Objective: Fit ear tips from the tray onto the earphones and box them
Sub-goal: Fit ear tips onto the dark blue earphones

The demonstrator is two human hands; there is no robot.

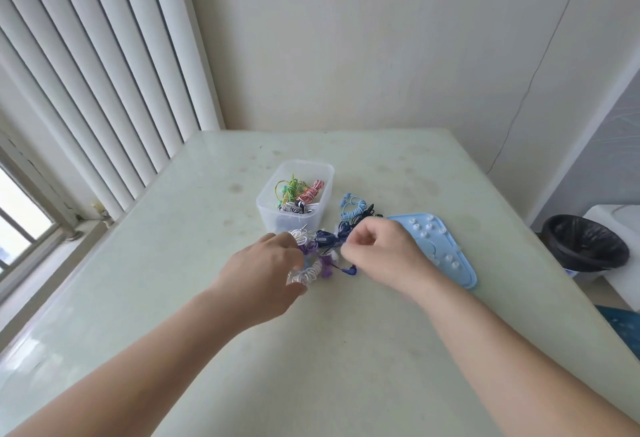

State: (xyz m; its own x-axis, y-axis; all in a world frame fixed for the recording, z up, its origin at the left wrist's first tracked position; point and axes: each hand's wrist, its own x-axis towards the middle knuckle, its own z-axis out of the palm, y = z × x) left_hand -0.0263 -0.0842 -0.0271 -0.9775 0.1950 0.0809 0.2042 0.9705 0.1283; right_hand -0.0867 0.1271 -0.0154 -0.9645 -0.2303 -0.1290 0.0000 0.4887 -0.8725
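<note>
Head view looks down on your pale green glossy bench (346, 350), faintly stained and set into a corner of cream walls. White vertical blinds (104, 73) hang along the left side with a window (20, 229) low beside them. A thin wire (530, 83) runs down the right wall. On the floor to the right stands a round bin with a black liner (585, 242).

Near the bench's middle sits a clear rectangular plastic box (273, 217) holding coiled earphones in green, pink-and-white and black-and-white. Just right of it lie light blue coiled earphones (353, 210), and beyond those a light blue flat tray (464, 270) with small white ear tips (429, 228) scattered on it.

Your hands meet in front of the box, over a loose heap of earphones on the bench. Your left grip (263, 270) is curled round a bundle of white coiled earphones (306, 274) — thumb below, fingers above. Purple earphones (325, 263) lie just beside that bundle, between your two hands. Your right grip (377, 253) is clenched tight, fingertips pinching the cord of dark navy earphones (327, 238) — whether an ear tip is also in there is too small to tell. A navy earbud (349, 269) lies just under that hand. The tray's near edge is hidden behind your right wrist.
</note>
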